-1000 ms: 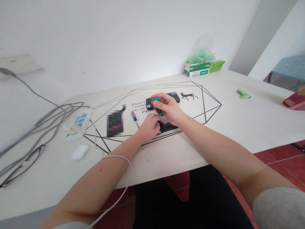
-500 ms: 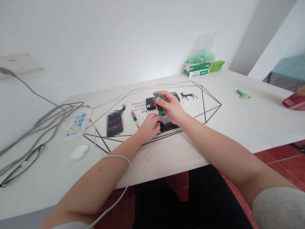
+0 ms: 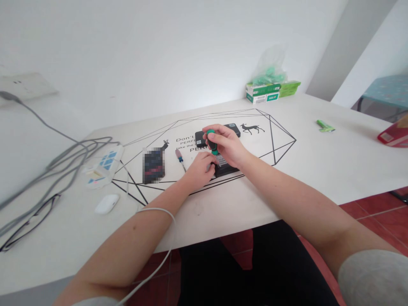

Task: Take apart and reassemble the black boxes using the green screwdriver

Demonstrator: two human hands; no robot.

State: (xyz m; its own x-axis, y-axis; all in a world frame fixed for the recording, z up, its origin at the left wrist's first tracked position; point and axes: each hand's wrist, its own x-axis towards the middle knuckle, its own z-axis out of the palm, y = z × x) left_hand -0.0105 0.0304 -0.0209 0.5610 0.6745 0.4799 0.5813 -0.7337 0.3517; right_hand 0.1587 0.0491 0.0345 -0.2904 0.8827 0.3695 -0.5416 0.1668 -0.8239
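A green-and-black screwdriver [image 3: 212,143] is gripped in my right hand [image 3: 230,146], fingers closed around its handle. It points down at a black rectangular device [image 3: 225,171] with a pale label on top; the tip is too small to make out. My left hand [image 3: 201,170] has its fingers curled against the left end of that device, close to the screwdriver's tip. Behind my right hand lies a second flat black box [image 3: 235,128], partly hidden. Left of my hands, another screwdriver [image 3: 179,157] with a clear-and-blue handle rests on the printed table mat.
A blurred dark object [image 3: 153,165], a white earbud case [image 3: 107,204], a power strip [image 3: 106,166] with grey cables, and glasses [image 3: 32,221] are on the left. Green boxes [image 3: 264,89] stand by the wall. A green packet [image 3: 325,126] and red package [image 3: 395,134] lie right.
My right hand and the screwdriver handle have shifted slightly down and left, and the handle's tilt has changed a little. My left hand has stayed in place.
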